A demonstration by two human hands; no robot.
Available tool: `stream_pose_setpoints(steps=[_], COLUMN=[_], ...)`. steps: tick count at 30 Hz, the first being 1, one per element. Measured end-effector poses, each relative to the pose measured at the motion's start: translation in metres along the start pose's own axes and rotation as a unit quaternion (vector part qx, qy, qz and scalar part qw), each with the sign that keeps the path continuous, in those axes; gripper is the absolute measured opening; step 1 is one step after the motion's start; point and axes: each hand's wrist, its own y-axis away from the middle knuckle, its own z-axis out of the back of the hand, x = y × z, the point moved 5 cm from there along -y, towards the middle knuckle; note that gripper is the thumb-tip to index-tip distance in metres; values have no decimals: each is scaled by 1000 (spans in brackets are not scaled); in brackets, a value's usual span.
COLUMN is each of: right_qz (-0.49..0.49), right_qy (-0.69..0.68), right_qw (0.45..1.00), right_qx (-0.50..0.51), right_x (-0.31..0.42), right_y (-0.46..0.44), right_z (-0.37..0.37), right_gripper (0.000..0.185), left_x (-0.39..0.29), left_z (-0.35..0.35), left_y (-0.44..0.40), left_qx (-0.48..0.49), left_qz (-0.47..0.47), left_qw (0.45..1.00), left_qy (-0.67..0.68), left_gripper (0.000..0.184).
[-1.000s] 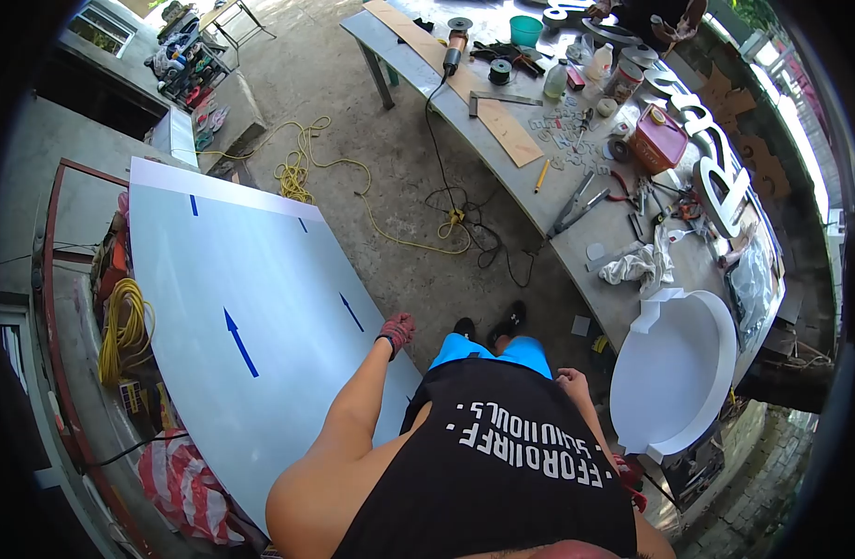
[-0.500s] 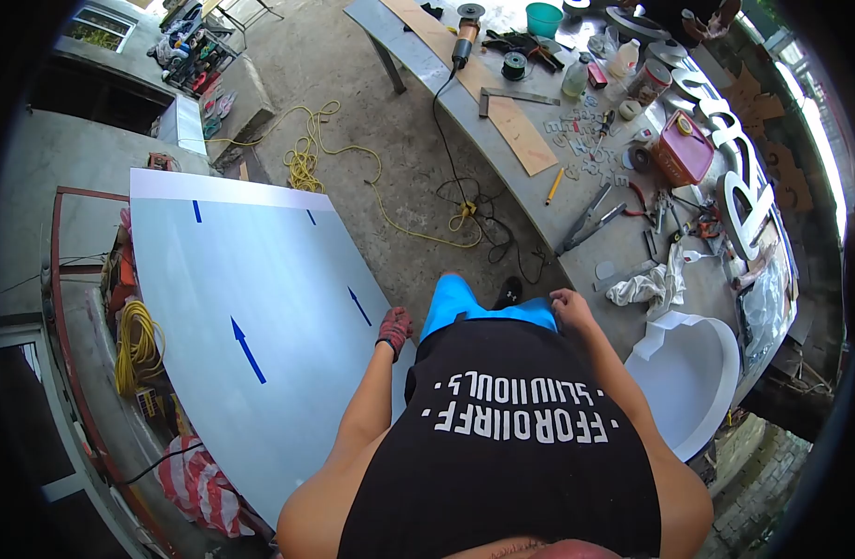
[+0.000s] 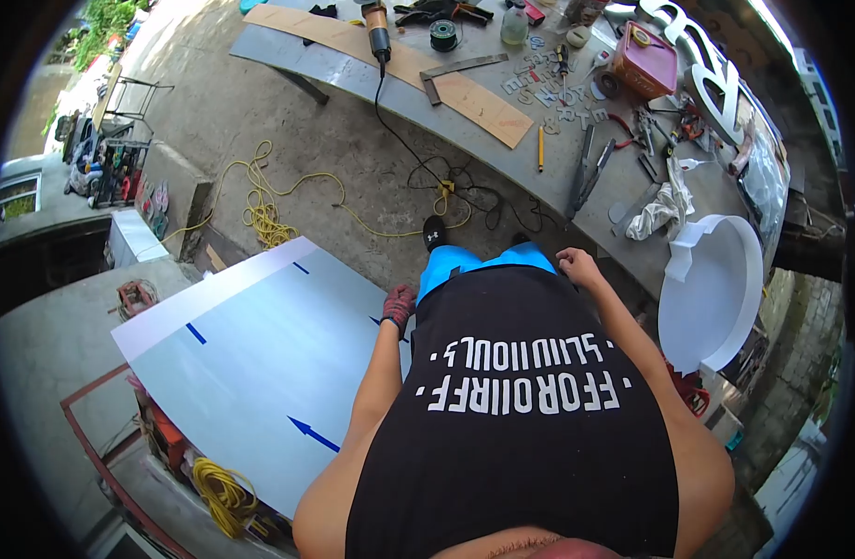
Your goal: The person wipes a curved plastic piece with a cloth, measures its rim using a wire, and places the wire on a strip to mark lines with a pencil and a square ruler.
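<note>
My left hand point(image 3: 400, 306), in a dark red patterned glove, hangs by my left thigh with its fingers curled. It is nearest to a large pale blue sheet point(image 3: 241, 345) printed with dark blue arrows. My bare right hand point(image 3: 578, 267) hangs by my right hip, fingers loosely bent and nothing visible in them. It is near the edge of a grey metal table point(image 3: 483, 154). On that table lie a crumpled whitish cloth glove point(image 3: 665, 210), long dark tongs or snips point(image 3: 590, 177) and a yellow pencil point(image 3: 541, 149). A white round shallow shell with raised walls point(image 3: 707, 307) stands beyond my right arm.
An angle grinder point(image 3: 378, 37), a metal square point(image 3: 460, 67), small cut-out letters point(image 3: 549, 88) and a red tub point(image 3: 644, 61) are on the table. A yellow cable point(image 3: 269, 210) and black cord point(image 3: 488, 200) lie tangled on the concrete floor. Coiled yellow cable point(image 3: 224, 498) hangs at lower left.
My view has turned left, so the sheet sits lower and the table has shifted left and up. A foot has stepped forward on the left. Both hands stay beside my hips.
</note>
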Motion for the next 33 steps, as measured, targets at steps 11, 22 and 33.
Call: stream_pose_setpoints(steps=[11, 22, 33], right_qz=[-98, -259, -259], right_qy=[-79, -277, -423], right_qw=[990, 924, 854], right_qx=[-68, -47, -159], right_x=[80, -47, -1], right_y=[44, 45, 53], right_z=[-68, -123, -150], right_gripper=[32, 24, 26], left_x=[-175, -209, -441], left_z=[151, 15, -23], left_y=[-129, -130, -196], left_qx=[1, 82, 63], left_qz=[23, -42, -313], left_qw=[998, 995, 946], left_qy=[64, -50, -61], left_gripper=[43, 45, 54])
